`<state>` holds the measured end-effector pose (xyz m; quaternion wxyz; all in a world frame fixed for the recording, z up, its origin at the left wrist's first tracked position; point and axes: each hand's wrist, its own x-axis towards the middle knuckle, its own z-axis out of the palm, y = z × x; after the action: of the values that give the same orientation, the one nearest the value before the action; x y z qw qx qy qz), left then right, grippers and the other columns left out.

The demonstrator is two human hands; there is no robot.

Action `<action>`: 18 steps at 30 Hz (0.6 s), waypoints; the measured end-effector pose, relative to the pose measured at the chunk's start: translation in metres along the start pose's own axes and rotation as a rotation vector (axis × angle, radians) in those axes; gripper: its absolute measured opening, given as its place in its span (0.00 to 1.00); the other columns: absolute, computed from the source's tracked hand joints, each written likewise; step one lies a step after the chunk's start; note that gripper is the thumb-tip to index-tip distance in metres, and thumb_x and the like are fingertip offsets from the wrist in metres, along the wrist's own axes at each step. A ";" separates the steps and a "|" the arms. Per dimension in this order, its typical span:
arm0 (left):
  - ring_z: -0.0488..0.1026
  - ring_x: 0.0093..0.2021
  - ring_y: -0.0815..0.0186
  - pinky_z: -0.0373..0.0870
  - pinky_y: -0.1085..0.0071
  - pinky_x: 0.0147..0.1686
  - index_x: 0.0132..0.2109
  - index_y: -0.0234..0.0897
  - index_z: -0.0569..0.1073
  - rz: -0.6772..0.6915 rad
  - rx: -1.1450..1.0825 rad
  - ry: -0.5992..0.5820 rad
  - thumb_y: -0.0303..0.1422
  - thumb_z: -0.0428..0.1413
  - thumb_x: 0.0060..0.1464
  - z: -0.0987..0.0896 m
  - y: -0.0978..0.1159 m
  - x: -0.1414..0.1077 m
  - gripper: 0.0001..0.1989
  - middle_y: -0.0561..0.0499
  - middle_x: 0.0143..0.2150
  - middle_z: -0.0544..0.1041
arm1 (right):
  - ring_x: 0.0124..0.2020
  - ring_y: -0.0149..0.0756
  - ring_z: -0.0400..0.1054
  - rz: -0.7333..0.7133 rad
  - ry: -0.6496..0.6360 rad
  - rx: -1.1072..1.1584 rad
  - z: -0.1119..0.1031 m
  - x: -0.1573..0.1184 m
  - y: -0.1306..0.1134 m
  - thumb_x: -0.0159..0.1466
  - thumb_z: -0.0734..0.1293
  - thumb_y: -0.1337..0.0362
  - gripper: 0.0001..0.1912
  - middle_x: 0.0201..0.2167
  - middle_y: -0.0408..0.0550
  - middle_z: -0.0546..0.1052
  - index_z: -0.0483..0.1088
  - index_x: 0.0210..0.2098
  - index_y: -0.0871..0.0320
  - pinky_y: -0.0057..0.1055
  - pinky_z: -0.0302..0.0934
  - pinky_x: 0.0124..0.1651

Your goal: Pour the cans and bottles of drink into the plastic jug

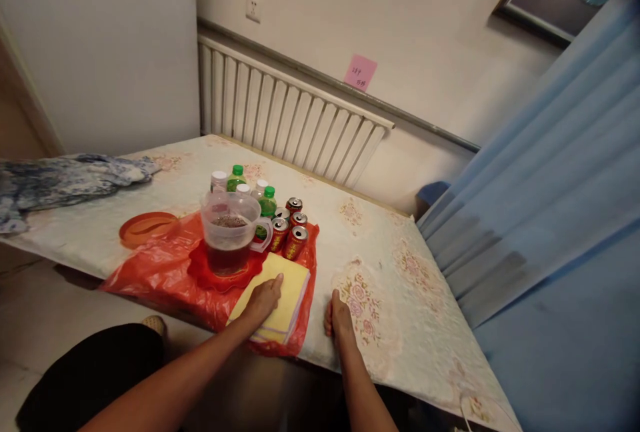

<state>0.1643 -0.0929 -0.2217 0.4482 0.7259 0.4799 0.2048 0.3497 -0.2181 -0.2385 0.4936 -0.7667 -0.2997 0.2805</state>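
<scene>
My left hand (265,299) rests on a folded yellow cloth (293,279), its fingers curled in and its thumb along the top. My right hand (339,319) lies as a closed fist at the near edge of the bed-like surface, with no object showing in it. Beyond the cloth, a clear plastic jug (227,239) with brown liquid and dark bits floating on top stands in a red scalloped dish (200,272). A red plastic bag (150,275) is spread beneath the dish and the cloth.
Behind the jug are several bottles with white or green caps (269,200), and several opened red cans (296,242) to their right. An orange lid (143,229) lies left. Further left is crumpled patterned fabric (75,182). A radiator (295,112) and blue curtain (540,185) border the floral-covered surface (380,252).
</scene>
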 end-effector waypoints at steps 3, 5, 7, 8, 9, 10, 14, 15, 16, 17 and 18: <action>0.67 0.24 0.65 0.62 0.70 0.25 0.29 0.40 0.64 0.023 -0.101 -0.140 0.51 0.36 0.60 -0.003 -0.009 0.002 0.24 0.53 0.23 0.68 | 0.10 0.30 0.53 0.009 -0.038 0.028 -0.002 -0.006 0.003 0.65 0.46 0.36 0.34 0.08 0.40 0.60 0.56 0.15 0.52 0.29 0.50 0.17; 0.63 0.19 0.68 0.57 0.72 0.19 0.31 0.40 0.64 0.027 -0.167 -0.268 0.52 0.40 0.57 -0.006 -0.014 0.005 0.22 0.55 0.23 0.69 | 0.11 0.30 0.54 -0.018 -0.056 0.058 -0.003 -0.010 0.006 0.65 0.49 0.37 0.32 0.09 0.40 0.61 0.59 0.17 0.53 0.28 0.51 0.18; 0.60 0.17 0.71 0.55 0.73 0.17 0.32 0.40 0.64 0.034 -0.228 -0.379 0.52 0.45 0.54 -0.009 -0.018 0.008 0.20 0.56 0.25 0.70 | 0.12 0.30 0.55 -0.036 -0.046 0.084 -0.003 -0.014 0.007 0.64 0.53 0.38 0.29 0.10 0.39 0.62 0.61 0.20 0.53 0.28 0.50 0.19; 0.59 0.17 0.72 0.55 0.74 0.16 0.33 0.40 0.64 0.040 -0.253 -0.419 0.52 0.46 0.53 -0.011 -0.020 0.010 0.19 0.56 0.26 0.71 | 0.12 0.30 0.54 -0.036 -0.029 0.088 -0.003 -0.014 0.007 0.63 0.54 0.38 0.27 0.11 0.38 0.63 0.62 0.22 0.53 0.28 0.50 0.19; 0.59 0.17 0.72 0.55 0.74 0.17 0.33 0.40 0.64 0.044 -0.281 -0.455 0.51 0.47 0.52 -0.013 -0.021 0.011 0.19 0.56 0.26 0.71 | 0.12 0.31 0.55 -0.031 -0.012 0.085 -0.002 -0.014 0.006 0.62 0.56 0.39 0.26 0.11 0.37 0.63 0.62 0.23 0.53 0.28 0.49 0.18; 0.60 0.17 0.72 0.56 0.74 0.17 0.33 0.39 0.64 0.045 -0.315 -0.488 0.51 0.49 0.51 -0.015 -0.023 0.011 0.18 0.56 0.27 0.71 | 0.12 0.30 0.55 -0.026 0.002 0.075 -0.002 -0.014 0.003 0.61 0.58 0.40 0.24 0.11 0.36 0.63 0.63 0.24 0.53 0.28 0.49 0.18; 0.62 0.21 0.72 0.59 0.75 0.20 0.37 0.38 0.66 0.073 -0.512 -0.610 0.50 0.53 0.51 -0.022 -0.032 0.010 0.19 0.55 0.29 0.71 | 0.14 0.30 0.57 -0.100 0.063 -0.012 0.004 -0.003 -0.020 0.56 0.66 0.50 0.15 0.13 0.35 0.63 0.65 0.25 0.55 0.28 0.53 0.21; 0.63 0.22 0.72 0.60 0.75 0.22 0.38 0.37 0.67 0.089 -0.547 -0.631 0.49 0.53 0.51 -0.024 -0.034 0.009 0.18 0.55 0.29 0.71 | 0.15 0.30 0.58 -0.138 0.078 -0.031 0.006 0.001 -0.029 0.55 0.67 0.53 0.13 0.14 0.35 0.64 0.66 0.25 0.55 0.28 0.54 0.22; 0.64 0.23 0.72 0.61 0.74 0.23 0.39 0.37 0.67 0.106 -0.565 -0.647 0.47 0.54 0.51 -0.025 -0.036 0.008 0.18 0.55 0.29 0.71 | 0.17 0.31 0.60 -0.178 0.089 -0.046 0.010 0.006 -0.039 0.54 0.68 0.55 0.11 0.15 0.35 0.64 0.67 0.26 0.56 0.28 0.55 0.23; 0.65 0.24 0.71 0.62 0.74 0.24 0.40 0.36 0.68 0.121 -0.573 -0.664 0.45 0.54 0.51 -0.026 -0.037 0.007 0.17 0.55 0.30 0.71 | 0.18 0.31 0.62 -0.214 0.107 -0.052 0.015 0.011 -0.049 0.54 0.69 0.57 0.09 0.16 0.35 0.65 0.69 0.29 0.56 0.28 0.57 0.25; 0.65 0.25 0.71 0.63 0.74 0.25 0.40 0.36 0.69 0.134 -0.575 -0.683 0.43 0.55 0.51 -0.027 -0.039 0.006 0.16 0.55 0.30 0.71 | 0.20 0.32 0.63 -0.243 0.129 -0.058 0.021 0.017 -0.058 0.53 0.69 0.58 0.10 0.18 0.35 0.66 0.70 0.31 0.57 0.28 0.60 0.27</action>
<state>0.1281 -0.0698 -0.2414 0.7502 0.6273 0.1798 0.1072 0.3355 -0.1740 -0.1942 0.5198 -0.7552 -0.3659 0.1601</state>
